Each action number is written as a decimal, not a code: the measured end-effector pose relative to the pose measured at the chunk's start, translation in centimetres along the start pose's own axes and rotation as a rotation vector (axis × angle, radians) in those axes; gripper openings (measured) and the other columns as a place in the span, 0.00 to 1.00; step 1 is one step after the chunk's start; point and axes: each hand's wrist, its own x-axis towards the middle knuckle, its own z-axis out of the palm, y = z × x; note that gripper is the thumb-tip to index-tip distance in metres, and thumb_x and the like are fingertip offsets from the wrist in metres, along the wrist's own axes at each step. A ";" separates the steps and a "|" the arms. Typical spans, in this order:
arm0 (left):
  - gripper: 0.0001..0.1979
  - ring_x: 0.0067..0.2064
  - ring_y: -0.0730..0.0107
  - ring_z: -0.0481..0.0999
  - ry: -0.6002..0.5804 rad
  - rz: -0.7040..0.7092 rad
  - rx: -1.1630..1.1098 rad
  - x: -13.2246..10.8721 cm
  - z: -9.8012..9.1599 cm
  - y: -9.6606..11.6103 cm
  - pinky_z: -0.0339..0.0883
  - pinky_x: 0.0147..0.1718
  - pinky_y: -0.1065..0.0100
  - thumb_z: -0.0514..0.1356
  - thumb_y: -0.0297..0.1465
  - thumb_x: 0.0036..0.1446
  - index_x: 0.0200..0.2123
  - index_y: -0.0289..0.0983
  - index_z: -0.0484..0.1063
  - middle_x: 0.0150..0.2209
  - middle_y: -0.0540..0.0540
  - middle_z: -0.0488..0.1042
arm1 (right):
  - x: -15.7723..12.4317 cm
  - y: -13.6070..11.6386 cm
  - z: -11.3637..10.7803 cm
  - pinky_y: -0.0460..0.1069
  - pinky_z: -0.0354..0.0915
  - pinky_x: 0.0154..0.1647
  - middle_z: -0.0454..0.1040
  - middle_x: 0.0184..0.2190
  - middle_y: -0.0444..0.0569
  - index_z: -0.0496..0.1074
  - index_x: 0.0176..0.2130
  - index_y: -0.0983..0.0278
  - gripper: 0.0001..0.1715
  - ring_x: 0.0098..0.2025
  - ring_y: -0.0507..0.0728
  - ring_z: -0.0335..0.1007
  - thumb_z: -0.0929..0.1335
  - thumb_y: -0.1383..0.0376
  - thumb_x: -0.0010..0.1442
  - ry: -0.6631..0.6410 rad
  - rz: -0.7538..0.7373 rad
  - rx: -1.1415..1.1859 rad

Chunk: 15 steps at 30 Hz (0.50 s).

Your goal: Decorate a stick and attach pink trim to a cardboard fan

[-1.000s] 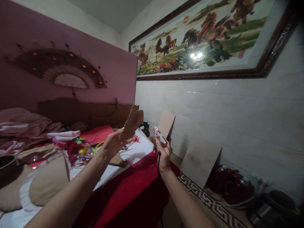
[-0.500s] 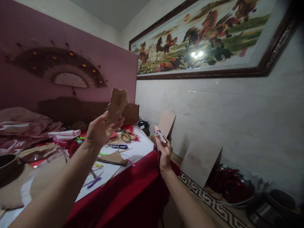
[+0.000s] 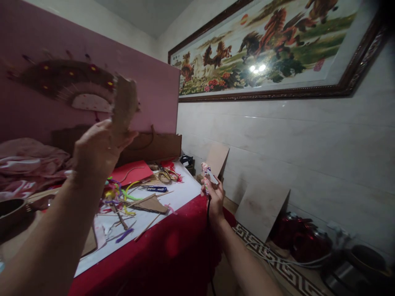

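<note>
My left hand (image 3: 97, 144) is raised over the table and grips a torn-edged piece of brown cardboard (image 3: 124, 102), held upright in front of the pink board. My right hand (image 3: 215, 195) is past the table's right edge, its fingers wrapped round a patterned glue gun (image 3: 206, 174) with a white trigger. A black cord (image 3: 208, 213) hangs from the glue gun. Below and between the hands, another cardboard piece (image 3: 151, 203) lies among thin sticks and coloured pipe cleaners (image 3: 125, 235). Scissors (image 3: 165, 176) and blue thread snips (image 3: 156, 189) lie farther back.
A fan-shaped decoration (image 3: 66, 82) is on the pink board (image 3: 157, 90). Red paper (image 3: 132, 172) and crumpled cloth (image 3: 31, 162) lie on the table; a brown bowl (image 3: 14, 213) stands at left. Flat panels (image 3: 262, 207) lean on the wall at right, near red appliances (image 3: 304, 238) on the floor.
My left hand has moved left and upward with the cardboard, uncovering red paper and pipe cleaners on the table. My right hand stays almost in place with the glue gun.
</note>
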 end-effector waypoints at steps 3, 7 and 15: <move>0.10 0.35 0.59 0.76 0.095 -0.156 0.256 -0.4 0.5 -3.4 0.66 0.43 0.53 0.65 0.32 0.43 0.31 0.41 0.69 0.28 0.53 0.75 | -0.1 -0.1 0.0 0.45 0.60 0.21 0.74 0.33 0.47 0.64 0.49 0.63 0.24 0.24 0.50 0.64 0.69 0.61 0.53 0.015 0.005 -0.013; 0.29 0.33 0.58 0.74 -0.010 -0.273 0.781 -2.4 1.0 -9.2 0.66 0.32 0.60 0.67 0.41 0.37 0.42 0.35 0.67 0.31 0.46 0.71 | 0.0 0.1 -0.1 0.45 0.59 0.20 0.73 0.32 0.47 0.65 0.47 0.64 0.21 0.24 0.50 0.63 0.69 0.62 0.54 0.012 -0.032 0.012; 0.29 0.47 0.53 0.70 -0.284 0.200 1.266 -5.9 -0.3 -14.1 0.64 0.45 0.56 0.62 0.31 0.45 0.52 0.37 0.60 0.47 0.39 0.67 | 0.0 0.2 -0.1 0.45 0.61 0.21 0.73 0.34 0.48 0.65 0.47 0.64 0.21 0.25 0.49 0.63 0.69 0.62 0.54 0.004 -0.043 0.026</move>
